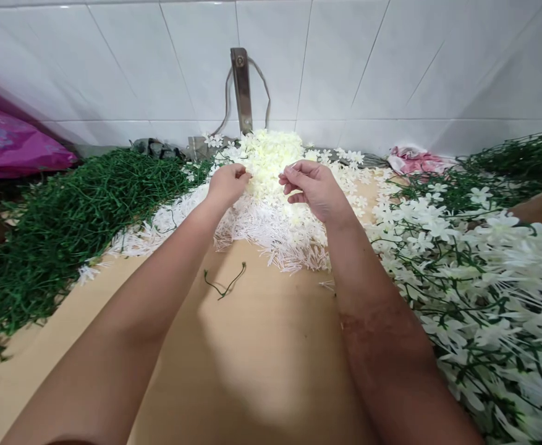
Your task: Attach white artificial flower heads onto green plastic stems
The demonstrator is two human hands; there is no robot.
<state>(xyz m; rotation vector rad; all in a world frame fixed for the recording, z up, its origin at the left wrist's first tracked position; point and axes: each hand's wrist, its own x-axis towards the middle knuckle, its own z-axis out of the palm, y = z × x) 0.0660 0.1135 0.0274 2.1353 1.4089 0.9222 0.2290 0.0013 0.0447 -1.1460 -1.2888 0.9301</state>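
My left hand [228, 184] is over the near side of a heap of pale yellow-white artificial flower heads [273, 148], its fingers closed in a pinch. Across from it, my right hand [311, 186] has thumb and forefinger pressed together, the other fingers loosely curled. Whatever either hand pinches is too small to make out. Below both hands spreads a pile of thin white stamen-like pieces [247, 225]. A forked green plastic stem [224, 287] lies alone on the tan board [261, 346] between my forearms.
Bare green stems [89, 204] are heaped at left. Finished-looking white flowers on green stems [479, 296] are piled at right, near my forearm. Against the tiled wall [345, 62] stands a metal bar [241, 93] with a cord. A pink bag [15, 139] and a red-stained cloth [414, 161] lie at the sides.
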